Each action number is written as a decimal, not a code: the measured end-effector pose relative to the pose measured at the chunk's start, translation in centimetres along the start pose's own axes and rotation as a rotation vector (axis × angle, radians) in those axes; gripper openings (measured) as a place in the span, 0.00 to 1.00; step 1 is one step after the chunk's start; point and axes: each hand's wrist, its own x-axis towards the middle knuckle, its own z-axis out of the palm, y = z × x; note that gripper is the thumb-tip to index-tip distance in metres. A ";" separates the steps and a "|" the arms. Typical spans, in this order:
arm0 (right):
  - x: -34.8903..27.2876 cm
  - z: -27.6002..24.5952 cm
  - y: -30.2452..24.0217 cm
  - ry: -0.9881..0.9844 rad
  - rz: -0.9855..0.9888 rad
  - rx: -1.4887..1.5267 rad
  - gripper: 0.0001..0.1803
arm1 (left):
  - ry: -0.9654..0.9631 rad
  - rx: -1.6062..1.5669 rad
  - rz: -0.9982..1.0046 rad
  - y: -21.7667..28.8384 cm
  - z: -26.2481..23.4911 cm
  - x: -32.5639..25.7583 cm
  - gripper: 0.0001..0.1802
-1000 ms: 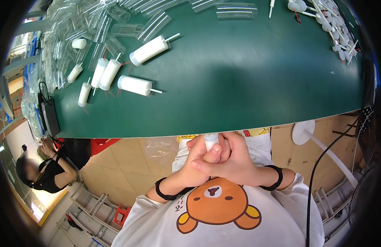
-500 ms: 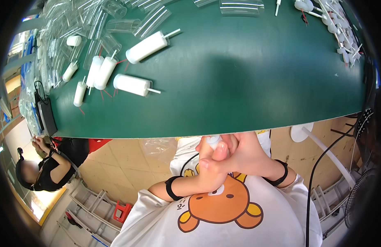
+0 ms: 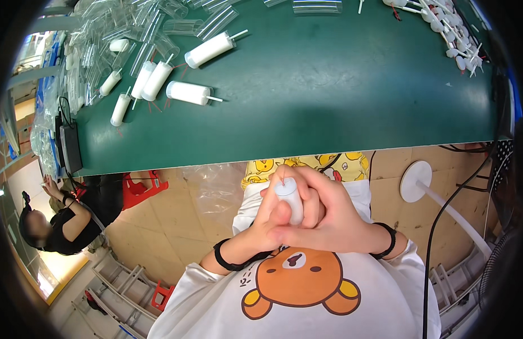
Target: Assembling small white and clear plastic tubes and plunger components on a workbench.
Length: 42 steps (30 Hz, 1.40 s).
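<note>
Over my lap, just short of the table's near edge, both my hands are wrapped round a white cylinder in a clear tube (image 3: 289, 198). Its round end faces up and away, with a thin reddish wire at it; the lower part is hidden by my fingers. My left hand (image 3: 268, 219) grips it from the left, thumb along its side. From the right, my right hand (image 3: 335, 212) closes round it, fingers overlapping behind. On the green table (image 3: 306, 118) lie several similar white cylinders (image 3: 188, 93) with thin white sticks and red wires.
Clear plastic tubes (image 3: 216, 22) heap up at the back left. Small white parts on sticks (image 3: 450, 34) lie back right. A black box with cable (image 3: 70, 148) stands at the left edge. Another person (image 3: 63, 223) sits at left. A black cable (image 3: 442, 220) hangs at right.
My hands have come back from the table edge toward my body, and the cylinder between them shows more. The view has shifted, so the table sits higher in it.
</note>
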 end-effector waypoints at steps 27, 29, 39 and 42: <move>1.9 1.0 1.6 0.078 0.058 0.175 0.21 | 0.302 -0.009 -0.091 -2.9 -0.7 -0.8 0.18; 1.9 0.4 1.8 0.039 0.104 0.203 0.21 | 0.333 0.007 -0.089 -2.4 0.1 -0.5 0.18; 2.8 -0.8 1.4 0.042 0.161 0.302 0.21 | 0.422 0.049 -0.052 -0.8 2.2 0.9 0.20; 3.2 -1.8 1.0 -0.110 0.240 0.320 0.25 | 0.419 0.021 -0.042 -1.0 2.2 0.7 0.19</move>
